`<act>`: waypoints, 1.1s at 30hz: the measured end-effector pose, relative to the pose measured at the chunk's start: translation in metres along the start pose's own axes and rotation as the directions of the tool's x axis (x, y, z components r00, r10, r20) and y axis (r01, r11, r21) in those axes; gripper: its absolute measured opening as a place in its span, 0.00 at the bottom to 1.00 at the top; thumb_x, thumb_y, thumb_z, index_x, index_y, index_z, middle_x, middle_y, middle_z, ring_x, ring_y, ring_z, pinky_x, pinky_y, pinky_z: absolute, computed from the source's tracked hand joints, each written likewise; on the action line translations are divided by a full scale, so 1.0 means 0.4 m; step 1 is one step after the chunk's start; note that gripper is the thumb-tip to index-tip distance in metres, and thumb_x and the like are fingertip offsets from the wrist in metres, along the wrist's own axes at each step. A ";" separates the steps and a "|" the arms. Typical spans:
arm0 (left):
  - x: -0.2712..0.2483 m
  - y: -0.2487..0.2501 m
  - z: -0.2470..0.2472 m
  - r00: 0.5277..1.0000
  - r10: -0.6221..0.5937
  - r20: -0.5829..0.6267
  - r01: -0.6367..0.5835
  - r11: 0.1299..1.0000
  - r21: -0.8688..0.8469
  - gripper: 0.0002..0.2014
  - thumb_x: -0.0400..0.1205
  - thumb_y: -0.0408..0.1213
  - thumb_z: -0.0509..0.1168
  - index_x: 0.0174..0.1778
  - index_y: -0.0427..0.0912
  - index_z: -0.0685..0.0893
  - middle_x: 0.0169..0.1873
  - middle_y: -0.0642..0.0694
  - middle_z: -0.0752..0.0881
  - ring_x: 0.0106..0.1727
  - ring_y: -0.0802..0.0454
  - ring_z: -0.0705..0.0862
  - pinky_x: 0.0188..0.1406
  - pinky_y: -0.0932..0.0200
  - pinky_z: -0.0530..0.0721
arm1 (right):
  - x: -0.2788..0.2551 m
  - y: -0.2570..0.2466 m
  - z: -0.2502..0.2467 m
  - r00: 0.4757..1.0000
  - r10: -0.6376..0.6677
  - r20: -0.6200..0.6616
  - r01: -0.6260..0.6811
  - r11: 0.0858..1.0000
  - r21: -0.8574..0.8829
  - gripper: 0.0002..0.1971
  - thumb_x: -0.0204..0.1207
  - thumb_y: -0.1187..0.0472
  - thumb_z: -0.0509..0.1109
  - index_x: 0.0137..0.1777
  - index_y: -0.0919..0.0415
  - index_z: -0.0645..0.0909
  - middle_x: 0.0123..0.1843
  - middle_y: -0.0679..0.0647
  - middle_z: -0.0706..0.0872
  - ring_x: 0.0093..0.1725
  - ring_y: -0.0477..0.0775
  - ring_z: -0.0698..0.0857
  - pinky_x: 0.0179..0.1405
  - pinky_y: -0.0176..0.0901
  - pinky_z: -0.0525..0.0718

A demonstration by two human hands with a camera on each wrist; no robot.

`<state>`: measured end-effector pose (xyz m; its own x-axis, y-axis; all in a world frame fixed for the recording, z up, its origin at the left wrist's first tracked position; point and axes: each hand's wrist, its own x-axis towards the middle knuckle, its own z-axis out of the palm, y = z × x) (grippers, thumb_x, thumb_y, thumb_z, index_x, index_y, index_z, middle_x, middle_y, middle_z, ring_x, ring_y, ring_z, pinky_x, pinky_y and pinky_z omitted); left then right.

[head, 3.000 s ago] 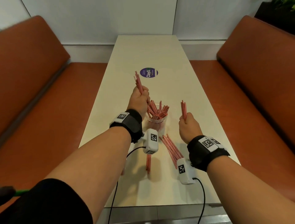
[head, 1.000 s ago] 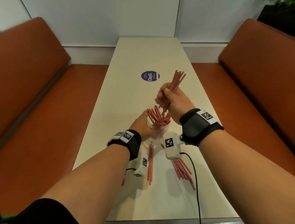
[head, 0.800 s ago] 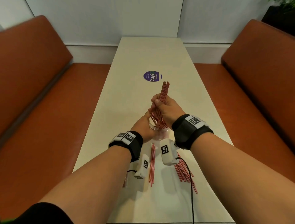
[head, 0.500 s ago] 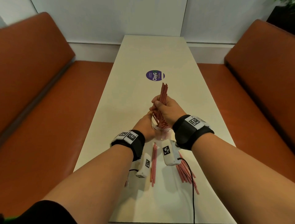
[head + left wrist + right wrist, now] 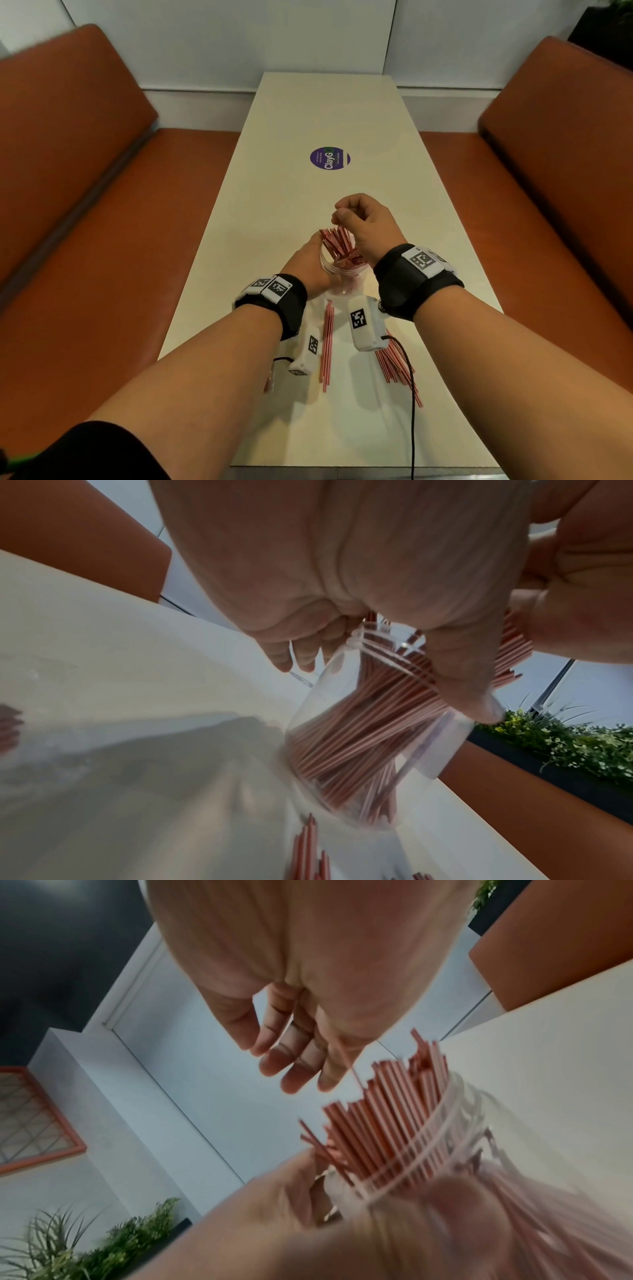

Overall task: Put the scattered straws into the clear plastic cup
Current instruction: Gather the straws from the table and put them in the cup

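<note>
The clear plastic cup (image 5: 342, 279) stands on the cream table (image 5: 308, 113), packed with red-and-white straws (image 5: 339, 241) that fan out above its rim. My left hand (image 5: 310, 262) grips the cup from the left; in the left wrist view its thumb and fingers (image 5: 298, 656) wrap the cup (image 5: 369, 739). Just above the straw tips hovers my right hand (image 5: 344, 214), loosely curled and empty. In the right wrist view the right hand (image 5: 291, 1066) has relaxed fingers over the straws (image 5: 387, 1123). Loose straws lie nearer me: a narrow bunch (image 5: 327, 342) and a wider pile (image 5: 394, 363).
Orange bench seats (image 5: 113, 212) flank the table on both sides. A round purple sticker (image 5: 330, 158) lies farther up the table. A black cable (image 5: 412, 394) runs from my right wrist camera across the wider pile. A planter (image 5: 565, 745) stands beyond the right bench.
My right hand brought a bundle of straws down into the cup and let go; it now hovers empty above it. My left hand keeps its grip on the cup.
</note>
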<state>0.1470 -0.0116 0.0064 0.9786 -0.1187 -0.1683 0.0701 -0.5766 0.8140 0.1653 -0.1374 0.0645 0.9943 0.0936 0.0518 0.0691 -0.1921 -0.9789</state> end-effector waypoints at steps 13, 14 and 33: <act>-0.127 -0.038 0.037 0.954 -0.298 0.030 0.246 0.837 0.489 0.18 0.74 0.52 0.73 0.45 0.38 0.86 0.43 0.43 0.87 0.45 0.46 0.86 0.44 0.54 0.85 | -0.199 0.146 -0.151 0.929 0.341 -0.141 -0.325 0.574 -0.751 0.21 0.71 0.48 0.72 0.57 0.59 0.75 0.54 0.56 0.84 0.49 0.57 0.83 0.46 0.46 0.81; -0.129 -0.039 0.054 0.945 -0.322 0.050 0.249 0.813 0.526 0.20 0.72 0.55 0.73 0.42 0.39 0.85 0.40 0.44 0.87 0.42 0.47 0.86 0.38 0.55 0.84 | -0.218 0.172 -0.145 0.894 0.432 -0.123 -0.347 0.490 -0.800 0.28 0.69 0.43 0.74 0.62 0.60 0.74 0.58 0.58 0.83 0.53 0.58 0.83 0.49 0.47 0.82; -0.135 -0.034 0.111 0.893 -0.450 -0.019 0.356 0.681 0.640 0.15 0.87 0.35 0.55 0.62 0.34 0.82 0.61 0.40 0.85 0.62 0.41 0.85 0.56 0.55 0.79 | -0.231 0.209 -0.036 0.825 0.563 -0.055 -0.255 0.283 -0.925 0.12 0.79 0.65 0.63 0.60 0.67 0.81 0.53 0.60 0.85 0.51 0.60 0.87 0.41 0.41 0.77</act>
<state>0.0846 -0.0333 -0.0203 0.8459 0.1683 -0.5061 0.2722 -0.9523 0.1382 0.0803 -0.1763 -0.0193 0.8634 -0.0847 -0.4974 -0.1584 -0.9815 -0.1079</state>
